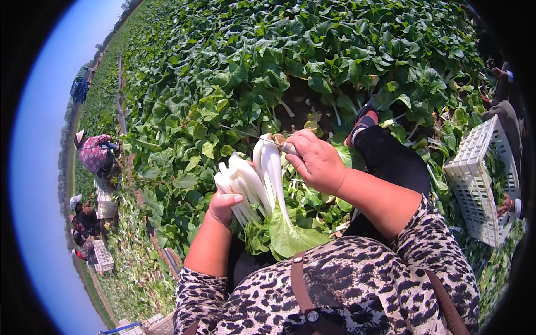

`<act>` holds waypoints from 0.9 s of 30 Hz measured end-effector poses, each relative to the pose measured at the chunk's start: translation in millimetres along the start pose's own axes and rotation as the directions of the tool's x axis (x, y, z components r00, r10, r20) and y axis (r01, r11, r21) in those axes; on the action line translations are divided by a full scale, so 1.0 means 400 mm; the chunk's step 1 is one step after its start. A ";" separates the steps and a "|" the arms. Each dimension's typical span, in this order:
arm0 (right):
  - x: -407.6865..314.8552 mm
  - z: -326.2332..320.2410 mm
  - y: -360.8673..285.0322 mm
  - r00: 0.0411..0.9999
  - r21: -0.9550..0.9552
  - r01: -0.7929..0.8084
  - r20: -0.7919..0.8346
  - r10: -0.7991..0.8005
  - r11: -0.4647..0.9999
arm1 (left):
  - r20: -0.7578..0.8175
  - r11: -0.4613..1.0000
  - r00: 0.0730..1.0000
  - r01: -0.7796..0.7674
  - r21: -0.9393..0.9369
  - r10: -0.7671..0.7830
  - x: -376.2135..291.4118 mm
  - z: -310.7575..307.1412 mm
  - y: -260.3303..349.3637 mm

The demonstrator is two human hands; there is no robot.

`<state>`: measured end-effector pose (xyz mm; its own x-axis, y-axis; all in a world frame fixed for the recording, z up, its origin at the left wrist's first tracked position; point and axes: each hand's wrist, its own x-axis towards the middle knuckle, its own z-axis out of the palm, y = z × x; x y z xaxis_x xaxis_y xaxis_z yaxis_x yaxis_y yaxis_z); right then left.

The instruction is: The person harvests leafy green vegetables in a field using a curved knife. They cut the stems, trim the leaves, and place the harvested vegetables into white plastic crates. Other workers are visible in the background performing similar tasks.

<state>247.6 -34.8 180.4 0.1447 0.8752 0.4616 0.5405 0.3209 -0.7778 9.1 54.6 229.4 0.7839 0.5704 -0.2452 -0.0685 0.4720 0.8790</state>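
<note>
Several white-stalked leafy greens, like bok choy [247,184], are bunched in my left hand [224,205], its thumb across the stalks and its other fingers mostly hidden behind them. Their green leaves [293,238] hang down towards my lap. My right hand [316,161] grips the pale handle of a knife [289,148]. The thin blade points to the upper left and lies across the brownish root end [276,139] of the uppermost plant. Whether it has cut into that end cannot be told.
Dense leafy plants [234,67] grow ahead. My shoe [364,121] rests among them. At the right, a person's hand [506,205] touches a white plastic crate [473,180] holding greens. Several people crouch at the left near white crates [104,199]. Cut leaves [138,268] litter the ground there.
</note>
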 end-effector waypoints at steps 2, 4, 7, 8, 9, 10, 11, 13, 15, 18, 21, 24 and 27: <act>-0.008 0.011 0.018 0.992 -0.061 0.078 -0.096 -0.083 0.995 | 0.077 0.999 0.997 0.019 -0.041 -0.016 0.009 0.001 -0.009; -0.008 0.027 0.051 0.979 -0.104 0.161 -0.110 -0.172 0.981 | 0.130 0.994 0.991 0.034 -0.108 -0.020 0.016 0.002 -0.011; 0.005 0.040 0.113 0.995 -0.164 -0.079 0.042 0.087 0.983 | 0.177 0.997 0.984 0.020 -0.079 -0.006 0.017 0.006 -0.003; 0.004 0.047 0.131 0.838 -0.095 -0.529 0.099 0.537 0.843 | 0.182 1.000 0.983 0.003 -0.009 -0.001 0.016 0.009 0.000; 0.008 0.049 0.139 0.674 -0.022 -0.732 0.123 0.729 0.681 | 0.139 0.999 0.990 -0.026 -0.042 0.032 0.013 0.012 0.004; 0.007 0.056 0.145 0.763 0.042 -0.645 0.081 0.641 0.763 | 0.107 0.998 0.993 -0.039 -0.041 0.043 0.011 0.014 0.008; 0.006 0.059 0.144 0.763 0.044 -0.647 0.025 0.646 0.762 | 0.079 0.997 0.995 -0.052 -0.062 0.057 0.008 0.017 0.011; -0.004 0.072 0.126 0.868 0.364 -0.492 0.128 0.480 0.791 | -0.091 1.000 0.996 0.004 0.003 -0.004 0.005 0.020 0.013; -0.003 0.083 0.098 0.875 0.743 -0.461 0.291 0.386 0.486 | -0.114 0.999 0.992 0.052 0.012 -0.051 0.015 0.025 0.008; -0.013 0.107 0.037 0.873 0.686 -0.484 0.346 0.343 0.543 | -0.148 0.998 0.989 0.011 -0.068 -0.021 0.047 0.035 -0.004; -0.026 0.132 -0.012 0.868 0.699 -0.497 0.403 0.291 0.515 | -0.267 0.967 0.959 0.029 -0.254 -0.099 0.086 0.054 -0.031; -0.026 0.137 -0.030 0.827 0.666 -0.562 0.430 0.363 0.491 | -0.241 0.993 0.967 0.060 -0.104 -0.084 0.103 0.077 -0.057; -0.021 0.099 -0.023 0.762 0.651 -0.644 0.494 0.420 0.403 | -0.098 0.976 0.991 0.066 -0.207 -0.088 0.061 0.088 -0.039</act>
<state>208.5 -30.9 166.7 -0.0721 0.9800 -0.1852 -0.4151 -0.1983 -0.8879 51.0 37.6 224.3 0.7228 0.5896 -0.3606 -0.1426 0.6378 0.7569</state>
